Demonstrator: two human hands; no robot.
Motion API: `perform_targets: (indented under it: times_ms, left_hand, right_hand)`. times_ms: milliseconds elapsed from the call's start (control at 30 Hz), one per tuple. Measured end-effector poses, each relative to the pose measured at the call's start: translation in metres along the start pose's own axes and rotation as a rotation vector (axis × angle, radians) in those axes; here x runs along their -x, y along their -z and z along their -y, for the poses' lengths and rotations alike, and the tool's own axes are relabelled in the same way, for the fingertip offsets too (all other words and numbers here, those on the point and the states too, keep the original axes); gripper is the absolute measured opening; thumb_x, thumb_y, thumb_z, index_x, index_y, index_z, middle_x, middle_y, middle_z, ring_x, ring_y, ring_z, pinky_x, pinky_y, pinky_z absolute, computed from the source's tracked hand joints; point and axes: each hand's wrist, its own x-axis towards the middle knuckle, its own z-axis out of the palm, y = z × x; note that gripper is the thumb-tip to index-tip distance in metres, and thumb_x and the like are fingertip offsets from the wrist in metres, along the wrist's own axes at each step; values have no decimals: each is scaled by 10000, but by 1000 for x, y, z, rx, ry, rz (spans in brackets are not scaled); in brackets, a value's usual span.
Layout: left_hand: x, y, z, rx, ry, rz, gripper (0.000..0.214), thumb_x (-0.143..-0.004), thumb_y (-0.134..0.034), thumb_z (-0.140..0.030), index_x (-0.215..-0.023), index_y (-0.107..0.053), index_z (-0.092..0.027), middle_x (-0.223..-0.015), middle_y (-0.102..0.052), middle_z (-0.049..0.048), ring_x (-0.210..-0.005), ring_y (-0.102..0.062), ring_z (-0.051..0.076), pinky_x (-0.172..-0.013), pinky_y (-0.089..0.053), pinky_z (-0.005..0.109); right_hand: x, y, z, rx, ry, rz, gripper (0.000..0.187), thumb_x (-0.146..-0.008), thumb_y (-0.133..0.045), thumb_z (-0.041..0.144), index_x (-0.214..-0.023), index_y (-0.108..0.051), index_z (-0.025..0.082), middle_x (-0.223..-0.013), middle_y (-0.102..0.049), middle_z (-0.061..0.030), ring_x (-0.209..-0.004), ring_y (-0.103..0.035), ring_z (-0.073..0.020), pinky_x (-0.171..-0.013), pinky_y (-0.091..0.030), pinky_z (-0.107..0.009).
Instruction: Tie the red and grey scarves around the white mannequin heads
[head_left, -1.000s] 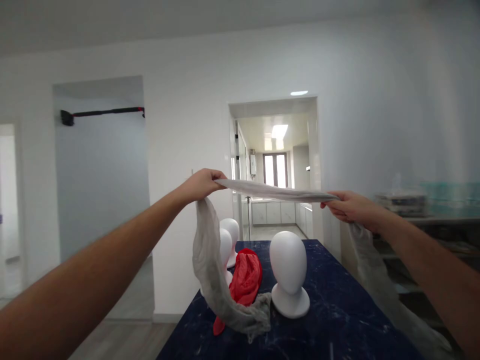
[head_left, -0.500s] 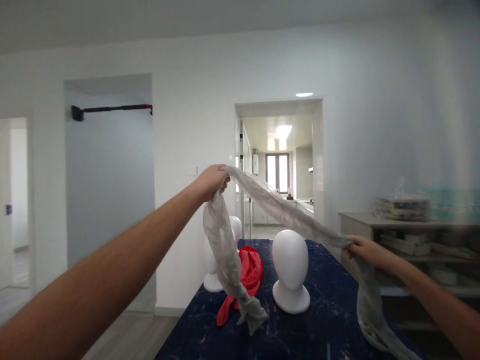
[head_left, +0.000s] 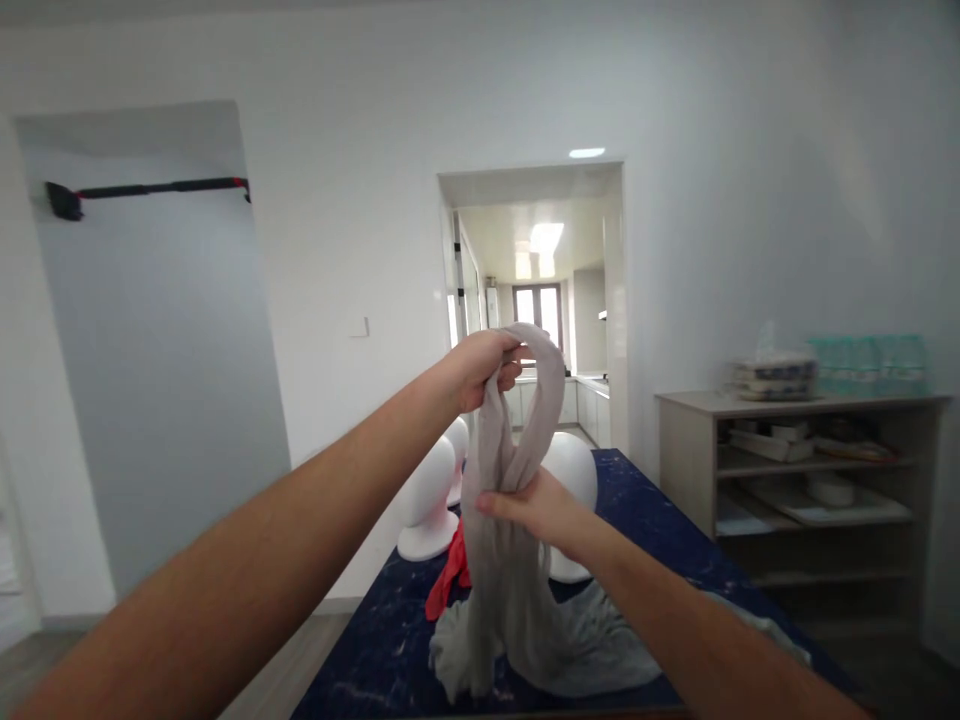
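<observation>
My left hand [head_left: 484, 365] is raised and closed on the top fold of a long grey scarf [head_left: 517, 560], which hangs doubled down to the dark blue table [head_left: 660, 530]. My right hand [head_left: 536, 505] pinches both hanging strands together lower down, in front of a white mannequin head [head_left: 577, 470]. The scarf's ends pool on the tabletop. A red cloth [head_left: 450, 580] lies behind the scarf, partly hidden by it.
Two more white mannequin heads [head_left: 426, 500] stand at the table's left back. A wooden shelf unit [head_left: 795, 470] with stacked items stands against the right wall. A doorway [head_left: 540, 300] opens to a lit room behind; a bar [head_left: 150, 188] spans a recess at left.
My right hand has swung left and in under my left hand, bringing the stretched scarf together into a doubled hanging loop. The view has shifted slightly.
</observation>
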Motion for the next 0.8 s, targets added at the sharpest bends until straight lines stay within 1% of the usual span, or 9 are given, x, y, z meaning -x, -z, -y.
perform_targets:
  times_ms: [133, 300, 367, 433, 500, 600, 667, 733, 800]
  left_hand:
    - [6, 14, 0, -76, -191, 3, 440, -856, -664, -241, -1294, -710, -256, -912, -690, 25, -483, -240, 40, -461, -138, 264]
    - [4, 52, 3, -186, -217, 49, 505, -862, -691, -305, -1366, -682, -269, -614, -493, -45, -464, -198, 57, -463, -154, 263]
    - [1, 65, 7, -241, -190, 86, 523, -864, -680, -324, -1384, -676, -268, -537, -378, -78, -445, -191, 68, -457, -161, 266]
    - [-3, 76, 13, -284, -154, 136, 540, -851, -688, -315, -1389, -677, -269, -513, -381, -88, -428, -229, 75, -451, -194, 265]
    - [-6, 82, 22, -316, -110, 211, 595, -816, -732, -275, -1407, -664, -266, -590, -567, -55, -452, -390, 86, -479, -310, 258]
    - [-8, 75, 39, -346, 19, 374, 797, -760, -835, -243, -1510, -565, -262, -1014, -800, 66, -816, -717, 179, -737, -527, 286]
    - [-7, 57, 50, -290, 64, 468, 889, -754, -873, -262, -1558, -495, -271, -1230, -778, 114, -1101, -729, 237, -913, -547, 328]
    - [-6, 31, 58, -171, 8, 527, 761, -806, -844, -310, -1505, -546, -255, -1279, -754, 131, -1192, -700, 247, -979, -541, 350]
    - [-5, 5, 61, -99, -69, 562, 476, -858, -780, -330, -1309, -689, -208, -1216, -760, 133, -1121, -708, 227, -952, -549, 336]
  right_hand:
    - [-6, 25, -5, -186, -104, 7, 493, -755, -886, 549, -1111, -758, 232, -1068, -809, -48, -992, -745, -252, -920, -593, -401]
    - [-7, 89, 20, -248, -144, 63, 367, -899, -758, 507, -1001, -748, 155, -1107, -805, -126, -998, -770, -241, -903, -600, -372]
    - [-6, 113, 37, -271, -116, 10, 271, -911, -743, 426, -978, -723, 164, -1016, -809, -92, -887, -769, -197, -891, -606, -368]
    - [-6, 133, 56, -305, -78, -23, 173, -906, -729, 353, -945, -691, 188, -729, -721, 26, -604, -652, -111, -808, -612, -341]
    - [-7, 146, 76, -330, -42, 9, 117, -908, -706, 307, -875, -659, 205, -542, -501, 120, -436, -413, -57, -704, -585, -281]
    - [-14, 151, 98, -320, -22, 37, 178, -906, -696, 309, -780, -615, 213, -511, -353, 135, -418, -245, -48, -582, -509, -220]
    - [-22, 144, 105, -255, -36, 28, 152, -890, -704, 328, -811, -642, 215, -523, -382, 122, -430, -260, -53, -547, -491, -219]
    - [-30, 134, 106, -144, -67, 25, 138, -869, -726, 347, -861, -681, 217, -537, -444, 99, -445, -317, -64, -537, -505, -240]
    - [-35, 125, 103, -26, -89, 15, 164, -847, -760, 369, -850, -696, 218, -550, -503, 71, -458, -377, -80, -527, -527, -273]
